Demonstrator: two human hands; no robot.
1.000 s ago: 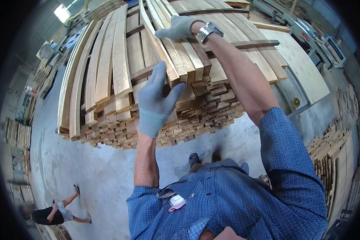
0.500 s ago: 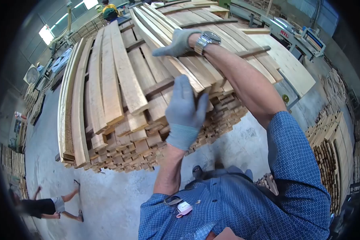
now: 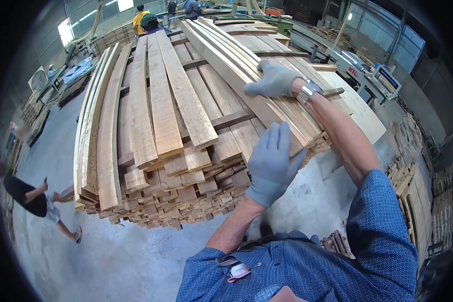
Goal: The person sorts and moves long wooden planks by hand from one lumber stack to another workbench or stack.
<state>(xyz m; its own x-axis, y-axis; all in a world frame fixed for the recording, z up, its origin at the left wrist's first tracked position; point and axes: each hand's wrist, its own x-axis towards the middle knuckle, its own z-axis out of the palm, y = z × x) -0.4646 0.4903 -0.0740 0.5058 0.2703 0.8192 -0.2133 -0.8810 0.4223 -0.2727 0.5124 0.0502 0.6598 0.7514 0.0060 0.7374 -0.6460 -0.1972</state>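
Observation:
My left hand (image 3: 273, 163), in a grey glove, lies flat against the near end of a group of long boards (image 3: 236, 75) standing on edge, its fingers extended and thumb apart. Farther up the same boards is my right hand (image 3: 276, 81), also gloved and with a metal watch at the wrist. Its thumb is spread toward their left face while the other fingers rest over the top. Beneath lies a large layered stack of planks (image 3: 201, 100), with dark cross strips (image 3: 234, 119) between layers. Several loose boards (image 3: 163, 121) lie on top at the left.
A person in dark clothes (image 3: 30, 196) walks on the floor at the lower left. More people (image 3: 141, 20) stand beyond the stack. A machine (image 3: 355, 70) and a pale panel (image 3: 370, 121) are at the right, with more wood piles (image 3: 412, 196) below.
The view has shifted. Both hands and the edge-standing boards are farther right, with a wider gap to the loose boards. The walking person at the left has changed stride and position.

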